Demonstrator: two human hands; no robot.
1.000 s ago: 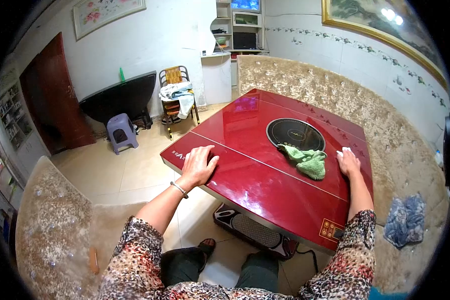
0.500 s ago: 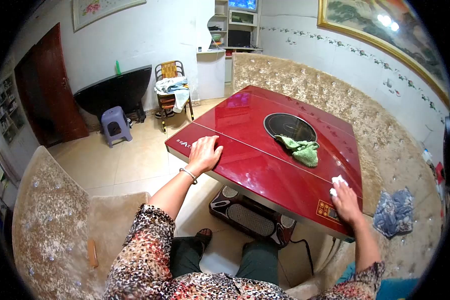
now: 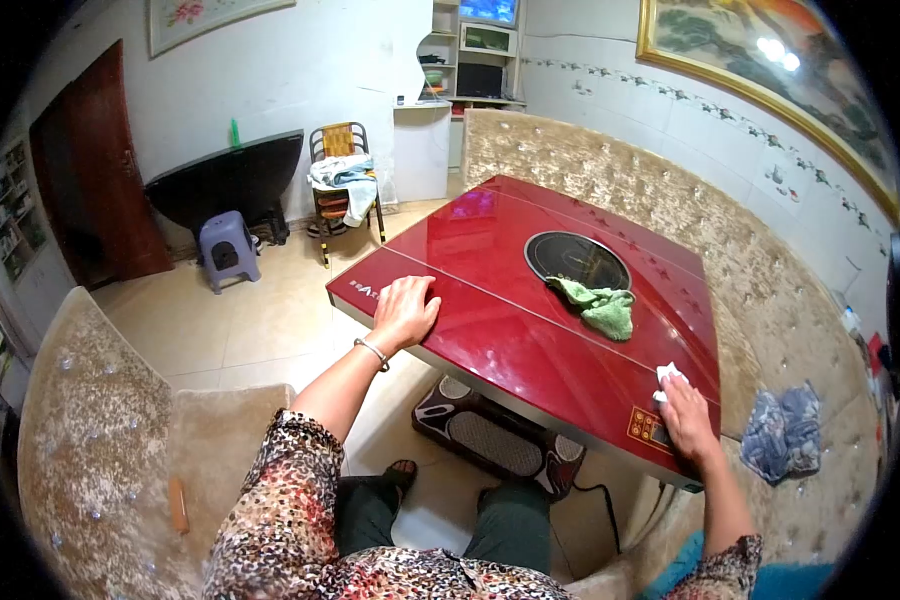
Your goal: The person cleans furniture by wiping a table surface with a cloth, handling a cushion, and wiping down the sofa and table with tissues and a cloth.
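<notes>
A red glossy table with a round black cooktop set into its top stands in front of me. My left hand rests flat near its front left edge, fingers stretched out and holding nothing. Under the fingers of my right hand is a crumpled white tissue, pressed onto the tabletop beside the control panel. A green cloth lies bunched partly over the cooktop's near rim, apart from both hands.
A tufted beige sofa curves behind and right of the table, with a grey-blue cloth on its seat. Below the tabletop sits a dark foot-warmer-like base. At left are a beige chair, a purple stool and a chair piled with cloths.
My right hand and the tissue have slid slightly toward the table's near edge, close to the control panel. My left hand stays in place. The view has shifted a little.
</notes>
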